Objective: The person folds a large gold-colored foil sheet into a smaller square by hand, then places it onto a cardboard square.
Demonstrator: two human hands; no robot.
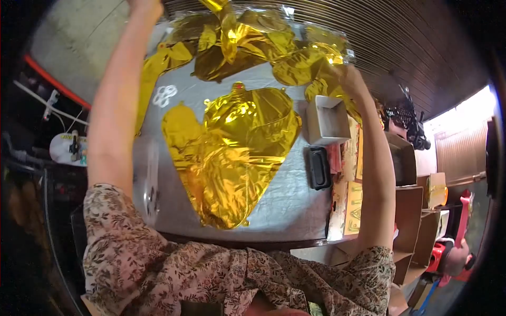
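Note:
A flat, uninflated gold foil balloon (232, 158), broad at the top and narrow at the bottom, lies in the middle of the grey table. My left hand (146, 6) reaches to the far left and is cut off by the top edge, so its fingers are hidden. At the far right, my right hand (345, 79) is blurred over more gold foil (295, 66); I cannot make out whether it grips any. Further gold foil pieces (224, 60) lie heaped along the far side, one strip (227, 34) rising to the top edge.
White rings (165, 95) lie on the grey tabletop (279, 208), left of the balloon. To the right are an open box (328, 121), a black tray (319, 168) and a printed carton (353, 208). Cardboard boxes (408, 231) stand beyond my right arm. Corrugated panelling (369, 31) rises behind.

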